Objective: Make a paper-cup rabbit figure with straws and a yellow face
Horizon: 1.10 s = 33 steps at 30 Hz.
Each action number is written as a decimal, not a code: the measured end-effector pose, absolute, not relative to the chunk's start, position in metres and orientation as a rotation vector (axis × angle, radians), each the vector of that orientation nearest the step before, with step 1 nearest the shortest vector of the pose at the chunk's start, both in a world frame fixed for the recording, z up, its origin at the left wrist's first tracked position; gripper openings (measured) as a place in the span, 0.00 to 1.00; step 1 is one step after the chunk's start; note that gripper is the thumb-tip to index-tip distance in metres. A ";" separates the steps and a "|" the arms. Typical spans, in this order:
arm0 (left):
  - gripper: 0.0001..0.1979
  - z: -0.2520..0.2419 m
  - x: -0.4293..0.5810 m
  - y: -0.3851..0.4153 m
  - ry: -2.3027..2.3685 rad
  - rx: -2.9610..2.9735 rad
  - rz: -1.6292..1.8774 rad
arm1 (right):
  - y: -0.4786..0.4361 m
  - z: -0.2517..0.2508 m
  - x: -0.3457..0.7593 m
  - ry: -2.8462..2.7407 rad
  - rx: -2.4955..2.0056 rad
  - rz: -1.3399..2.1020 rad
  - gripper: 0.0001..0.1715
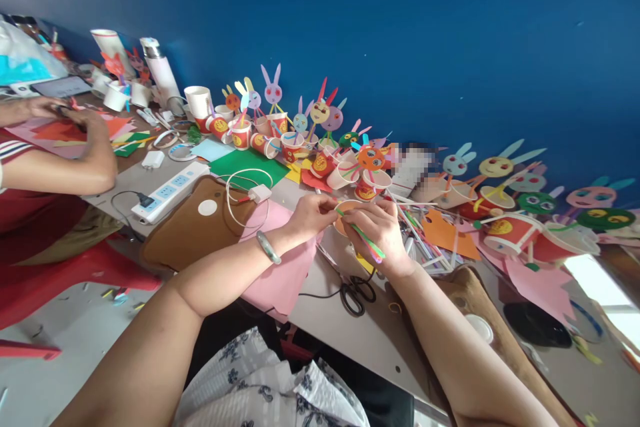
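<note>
My left hand (311, 215) pinches the edge of an orange paper disc (345, 210) above the grey table (365, 333). A green bangle sits on that wrist. My right hand (383, 230) is closed on green and pink paper strips (369, 241) and also touches the disc. Both hands meet over the table's middle, just in front of a row of paper-cup rabbits (367, 177). Black scissors (356, 293) lie on the table below my right hand.
Paper-cup rabbits with coloured ears line the blue wall (400, 27). Pink paper (280, 273), a green sheet (247, 167), a brown pad (195, 227), a white charger with cable (259, 193) and a power strip (170, 190) lie left. Another person's arms (75, 160) work at far left.
</note>
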<state>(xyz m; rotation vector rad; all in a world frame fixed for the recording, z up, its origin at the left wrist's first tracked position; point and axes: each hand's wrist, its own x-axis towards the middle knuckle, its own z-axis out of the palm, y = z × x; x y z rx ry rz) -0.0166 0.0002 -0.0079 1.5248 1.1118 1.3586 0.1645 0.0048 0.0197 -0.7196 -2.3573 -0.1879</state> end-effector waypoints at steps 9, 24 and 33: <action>0.06 -0.013 -0.016 0.004 1.000 1.388 1.383 | 0.000 0.020 0.162 -2.303 -0.684 -0.255 0.09; 0.05 -0.014 -0.017 0.003 1.054 1.496 1.421 | 0.002 0.016 0.159 -2.278 -0.626 -0.373 0.10; 0.06 -0.014 -0.014 0.001 1.040 1.474 1.399 | 0.000 0.015 0.158 -2.234 -0.676 -0.269 0.09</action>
